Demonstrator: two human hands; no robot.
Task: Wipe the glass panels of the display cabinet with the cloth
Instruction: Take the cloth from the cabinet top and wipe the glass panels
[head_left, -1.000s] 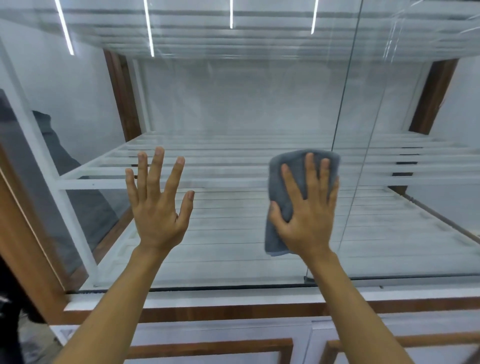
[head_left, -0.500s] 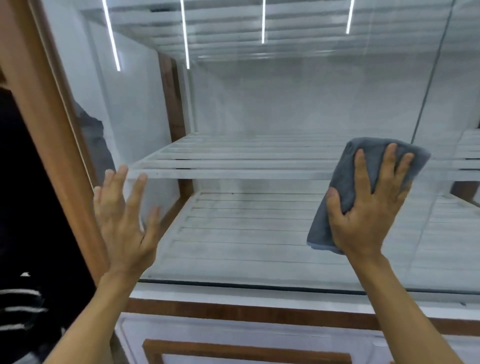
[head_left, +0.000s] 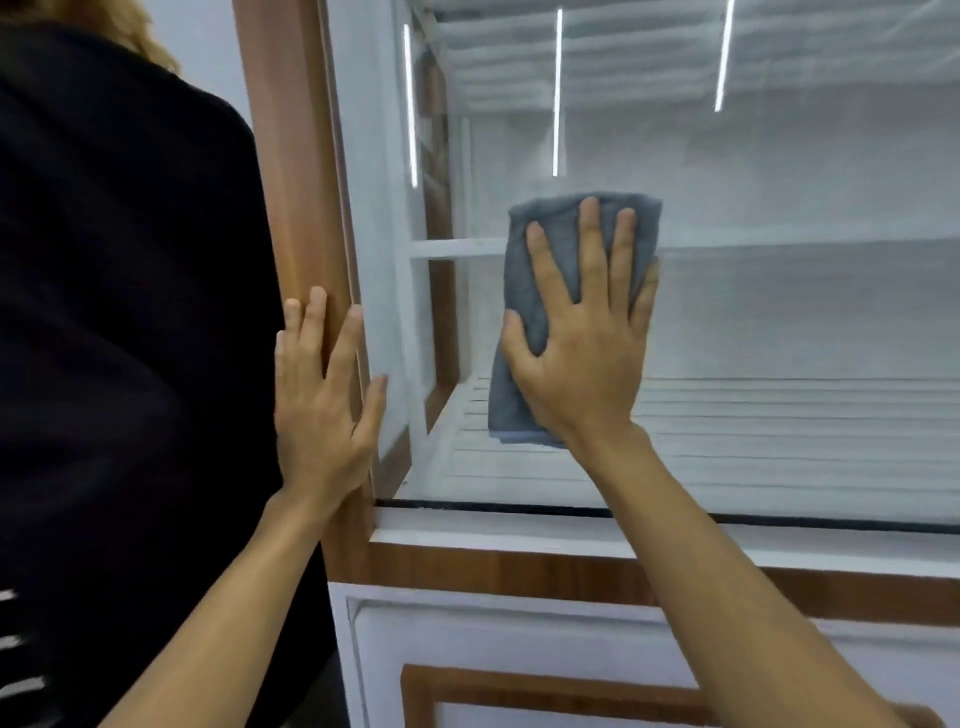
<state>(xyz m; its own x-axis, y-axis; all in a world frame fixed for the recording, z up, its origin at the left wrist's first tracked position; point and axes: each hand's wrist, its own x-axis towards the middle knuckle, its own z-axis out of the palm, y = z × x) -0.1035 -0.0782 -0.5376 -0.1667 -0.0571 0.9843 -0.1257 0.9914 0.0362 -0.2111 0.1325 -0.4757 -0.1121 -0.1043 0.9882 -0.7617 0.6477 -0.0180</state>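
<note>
The cloth could slip from under my fingers and fall if I slide fast, since nothing pinches it. I might also bump the person in black left of the wooden post. My right grip is spread flat, pressing the cloth on the glass panel just right of the post. My left grip rests flat on the post, holding nothing.

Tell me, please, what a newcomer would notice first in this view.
The right hand presses a folded grey cloth flat against the cabinet's glass panel, centre frame. The left hand rests flat on the wooden frame at the panel's left edge, beside a person in black filling the left side.
</note>
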